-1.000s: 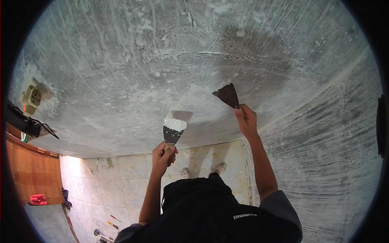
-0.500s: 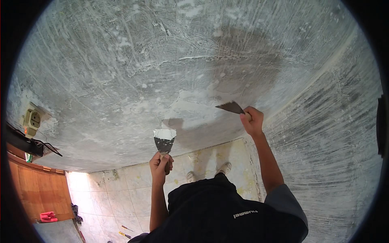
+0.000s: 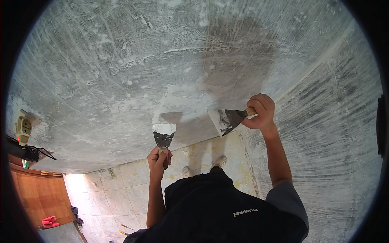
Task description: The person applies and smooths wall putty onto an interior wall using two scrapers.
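My left hand (image 3: 159, 158) is closed around the handle of a putty knife (image 3: 164, 139), its blade pointing up and its wide end coated with white filler. In my right hand (image 3: 262, 111) is a second putty knife (image 3: 233, 120), gripped by its pale wooden handle. That blade points left, its broad face turned to view, with white filler along the wide end. Both blades are in front of the grey, white-streaked wall (image 3: 133, 93). A paler filler patch (image 3: 184, 99) shows on the wall above and between them. Whether the right blade touches the wall I cannot tell.
A socket (image 3: 24, 126) with dark cables (image 3: 42, 152) is on the wall at left. Below it stands a wooden cabinet (image 3: 42, 194) with a pink cloth (image 3: 50, 222) nearby. Small tools (image 3: 124, 233) lie on the tiled floor (image 3: 117, 198). A side wall (image 3: 324, 154) rises at right.
My right hand has moved slightly right and turned its putty knife, so the blade's filler-coated face now shows. My left hand and its knife have shifted slightly upward in view.
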Demonstrator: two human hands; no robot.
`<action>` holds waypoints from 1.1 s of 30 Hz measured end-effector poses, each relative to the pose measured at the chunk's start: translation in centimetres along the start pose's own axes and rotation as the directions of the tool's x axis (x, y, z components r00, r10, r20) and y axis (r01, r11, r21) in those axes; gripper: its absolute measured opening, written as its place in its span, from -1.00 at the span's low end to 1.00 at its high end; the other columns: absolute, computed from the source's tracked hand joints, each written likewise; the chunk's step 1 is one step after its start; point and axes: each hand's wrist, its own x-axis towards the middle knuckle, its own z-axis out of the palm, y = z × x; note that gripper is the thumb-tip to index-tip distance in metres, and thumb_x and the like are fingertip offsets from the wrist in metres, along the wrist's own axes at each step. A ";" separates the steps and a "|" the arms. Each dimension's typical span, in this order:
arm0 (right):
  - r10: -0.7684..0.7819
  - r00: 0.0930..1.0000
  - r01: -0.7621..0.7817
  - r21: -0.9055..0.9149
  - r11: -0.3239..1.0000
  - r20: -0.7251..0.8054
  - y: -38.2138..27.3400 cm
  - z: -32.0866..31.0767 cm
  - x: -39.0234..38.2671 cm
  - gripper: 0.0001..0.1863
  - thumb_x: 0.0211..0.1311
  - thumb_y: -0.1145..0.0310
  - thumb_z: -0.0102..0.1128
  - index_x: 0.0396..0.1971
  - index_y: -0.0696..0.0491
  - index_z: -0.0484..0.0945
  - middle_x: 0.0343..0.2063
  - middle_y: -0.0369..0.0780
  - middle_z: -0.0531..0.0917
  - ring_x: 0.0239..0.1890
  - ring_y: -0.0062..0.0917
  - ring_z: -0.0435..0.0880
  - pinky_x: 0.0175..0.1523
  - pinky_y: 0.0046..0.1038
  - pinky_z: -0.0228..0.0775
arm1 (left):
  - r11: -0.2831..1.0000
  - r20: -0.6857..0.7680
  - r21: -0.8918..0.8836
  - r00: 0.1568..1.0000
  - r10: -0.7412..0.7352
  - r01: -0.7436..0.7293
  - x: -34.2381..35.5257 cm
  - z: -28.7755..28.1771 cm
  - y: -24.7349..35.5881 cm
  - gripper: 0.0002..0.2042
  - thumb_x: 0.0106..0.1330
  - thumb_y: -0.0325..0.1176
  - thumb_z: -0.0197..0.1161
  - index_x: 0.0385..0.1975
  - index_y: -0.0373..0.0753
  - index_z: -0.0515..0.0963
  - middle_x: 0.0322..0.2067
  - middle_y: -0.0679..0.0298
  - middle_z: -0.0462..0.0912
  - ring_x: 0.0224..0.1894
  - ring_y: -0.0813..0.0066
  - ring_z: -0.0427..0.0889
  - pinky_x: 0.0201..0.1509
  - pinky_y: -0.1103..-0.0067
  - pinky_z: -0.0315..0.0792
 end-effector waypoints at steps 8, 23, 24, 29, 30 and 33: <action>0.487 0.816 -0.578 0.425 0.697 0.311 -4.1 2.0 -3.2 -0.70 0.21 0.23 0.47 -0.53 0.08 0.56 -0.67 -0.33 0.45 -0.61 -0.66 0.48 -0.47 -0.51 0.28 | 0.999 -0.028 -0.036 1.000 -0.010 0.009 -0.1 1.9 1.1 -0.81 0.50 -0.33 0.23 -0.35 -0.29 0.58 -0.61 0.37 0.56 -0.62 0.72 0.47 -0.56 0.72 0.27; 0.169 0.280 -0.883 0.323 -0.340 0.945 -6.1 3.0 -4.7 -0.37 0.65 -0.09 -0.11 -0.60 0.06 0.46 -0.80 -0.37 0.36 -0.77 -0.75 0.19 -0.62 -0.59 0.01 | 1.000 0.196 -0.007 0.980 0.029 -0.028 0.4 3.5 4.6 -0.93 0.40 -0.49 0.30 -0.23 -0.34 0.65 -0.50 0.38 0.63 -0.56 0.75 0.47 -0.51 0.68 0.31; -0.036 0.272 -0.835 0.217 -0.506 0.961 -5.3 3.0 -4.7 -0.33 0.64 -0.15 -0.17 -0.63 0.03 0.42 -0.83 -0.37 0.35 -0.80 -0.75 0.15 -0.65 -0.60 -0.02 | 0.998 0.208 0.043 0.978 0.036 -0.046 0.5 3.7 5.3 -0.90 0.41 -0.43 0.30 -0.30 -0.34 0.63 -0.56 0.39 0.59 -0.61 0.74 0.44 -0.55 0.68 0.26; -0.341 0.265 -0.792 0.002 -0.611 0.902 -3.9 3.9 -4.3 -0.27 0.63 -0.22 -0.32 -0.72 -0.06 0.31 -0.88 -0.40 0.28 -0.83 -0.72 0.12 -0.68 -0.59 -0.06 | 0.989 0.227 0.125 0.973 0.051 -0.081 0.8 4.0 6.1 -0.81 0.45 -0.38 0.28 -0.41 -0.33 0.61 -0.66 0.38 0.53 -0.68 0.74 0.39 -0.61 0.68 0.16; -0.393 0.281 -0.805 -0.008 -0.593 0.876 -3.7 4.3 -4.6 -0.27 0.59 -0.27 -0.27 -0.73 -0.07 0.33 -0.88 -0.40 0.30 -0.84 -0.74 0.14 -0.69 -0.60 -0.06 | 0.989 0.222 0.124 0.974 0.049 -0.078 0.8 4.1 6.1 -0.81 0.45 -0.38 0.28 -0.41 -0.33 0.61 -0.66 0.38 0.53 -0.68 0.74 0.39 -0.61 0.68 0.16; -0.457 0.298 -0.805 -0.037 -0.592 0.838 -3.6 4.9 -5.2 -0.27 0.58 -0.28 -0.28 -0.75 -0.08 0.31 -0.87 -0.41 0.28 -0.84 -0.75 0.13 -0.69 -0.61 -0.07 | 0.990 0.205 0.125 0.978 0.033 -0.059 0.7 4.0 6.2 -0.79 0.45 -0.38 0.28 -0.43 -0.34 0.61 -0.70 0.38 0.50 -0.70 0.74 0.38 -0.62 0.67 0.14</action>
